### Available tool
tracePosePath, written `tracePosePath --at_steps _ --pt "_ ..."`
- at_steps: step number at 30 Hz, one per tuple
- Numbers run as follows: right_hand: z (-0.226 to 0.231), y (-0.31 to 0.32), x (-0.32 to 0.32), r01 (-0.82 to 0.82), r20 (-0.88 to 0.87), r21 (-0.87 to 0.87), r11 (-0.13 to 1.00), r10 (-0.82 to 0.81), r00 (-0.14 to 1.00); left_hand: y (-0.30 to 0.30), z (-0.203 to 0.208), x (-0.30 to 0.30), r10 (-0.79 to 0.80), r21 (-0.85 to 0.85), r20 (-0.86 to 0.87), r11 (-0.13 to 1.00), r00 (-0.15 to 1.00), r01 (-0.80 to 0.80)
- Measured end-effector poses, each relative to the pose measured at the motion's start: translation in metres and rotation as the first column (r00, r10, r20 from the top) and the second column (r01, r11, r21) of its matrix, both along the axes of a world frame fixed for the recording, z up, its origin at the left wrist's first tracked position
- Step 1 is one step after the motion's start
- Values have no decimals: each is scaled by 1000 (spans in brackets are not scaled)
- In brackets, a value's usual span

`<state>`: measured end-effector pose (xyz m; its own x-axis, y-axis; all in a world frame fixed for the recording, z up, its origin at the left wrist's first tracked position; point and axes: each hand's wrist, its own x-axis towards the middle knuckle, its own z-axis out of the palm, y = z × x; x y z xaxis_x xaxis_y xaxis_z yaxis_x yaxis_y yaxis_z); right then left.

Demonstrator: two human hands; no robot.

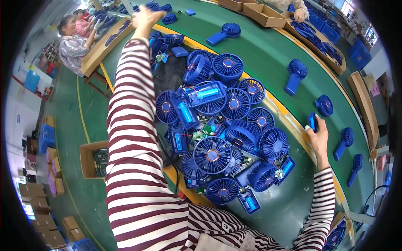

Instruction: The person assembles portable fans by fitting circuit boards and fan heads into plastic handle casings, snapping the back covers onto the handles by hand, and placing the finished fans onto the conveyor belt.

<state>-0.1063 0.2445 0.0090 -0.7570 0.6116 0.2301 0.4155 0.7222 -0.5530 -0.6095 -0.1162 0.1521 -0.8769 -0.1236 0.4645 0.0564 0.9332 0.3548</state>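
Note:
My left arm stretches far forward, and my left hand (146,19) is over the far end of the bench, slightly blurred. Its fingers look spread with nothing plainly in them, close to blue fan heads (169,18). On the right, my right hand (319,138) grips the handle of a blue handheld fan (324,105) at the green belt's near edge. Between my arms lies a heap of blue handheld fans (212,154), several with opened handles showing blue cylindrical batteries (208,93), thin wires and a green circuit board (199,135).
The green conveyor belt (259,50) curves past the heap, carrying spaced handheld fans (295,75). Across it stand cardboard trays (264,16) and a co-worker's hand (300,15) over blue parts. Co-workers sit at the far left. An open carton (87,161) stands left of my arm.

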Motion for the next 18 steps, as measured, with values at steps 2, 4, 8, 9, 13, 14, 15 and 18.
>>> tracePosePath --at_steps 2,4,8,9,13,14,15,18 --pt "2 -4 25 29 -32 -44 999 -30 999 -3 -29 -1 24 8 122 1000 992 -25" --pt "12 -14 49 52 -28 -73 996 -55 998 -16 -62 -10 32 36 96 999 995 -35" --pt "22 -45 91 -24 -110 -174 984 4 994 -64 -106 -57 44 -91 104 995 994 -35" --pt "24 -57 104 -11 -83 -165 986 -3 997 -55 -121 -62 88 -66 117 995 989 -81" --pt "52 -94 148 -228 141 110 967 212 967 -52 -107 -82 75 -267 75 962 994 -52" --pt "53 -104 162 -235 195 116 965 210 958 -37 -110 -78 58 -265 74 963 996 -36" --pt "52 -114 170 -260 214 95 961 235 948 -53 -102 -86 -32 -240 -81 971 996 11" --pt "44 -143 202 -244 313 30 969 223 923 -31 -99 -64 -282 -108 -142 957 949 269"
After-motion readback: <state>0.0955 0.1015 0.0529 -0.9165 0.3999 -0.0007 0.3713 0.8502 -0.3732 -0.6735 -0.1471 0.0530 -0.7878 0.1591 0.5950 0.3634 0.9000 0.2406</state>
